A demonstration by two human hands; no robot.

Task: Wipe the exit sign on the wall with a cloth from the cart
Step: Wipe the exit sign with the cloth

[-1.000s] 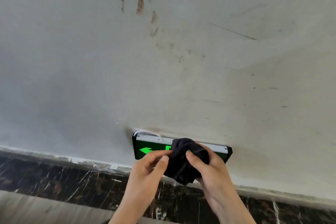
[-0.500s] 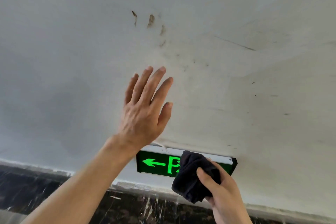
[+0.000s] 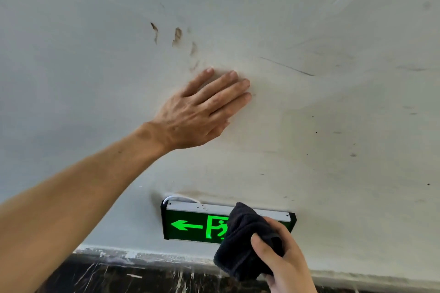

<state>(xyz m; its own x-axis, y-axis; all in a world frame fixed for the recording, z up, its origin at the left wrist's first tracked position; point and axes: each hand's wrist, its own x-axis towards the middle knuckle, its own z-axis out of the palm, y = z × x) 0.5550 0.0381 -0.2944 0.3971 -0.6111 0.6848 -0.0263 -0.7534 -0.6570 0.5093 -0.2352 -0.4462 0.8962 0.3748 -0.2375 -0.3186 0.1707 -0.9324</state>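
Closest to the camera, the right hand (image 3: 283,261) has its fingers clenched around a bunched-up black cloth (image 3: 242,242), and the wad is pressed over the right half of the green exit sign (image 3: 197,223). The sign sits low on the wall (image 3: 333,126), just above a dark marble skirting strip (image 3: 142,276). Further up, the left hand (image 3: 202,112) lies flat on the plaster with fingers stretched out and gripping nothing, probably bracing the person's weight.

For the wipe itself, it looks smartest to keep the cloth flat against the sign face and drag it sideways toward the arrow, then run it along the grey top edge where dust would collect. Light pressure seems wise, since the housing could flex on its mount.

Hard to see: the right part of the sign is hidden under the cloth and hand, so whether it's clean is anyone's guess. The right wrist is cut off at the frame's bottom. The cart isn't in view. The brown smears above the left hand are too vague to identify.
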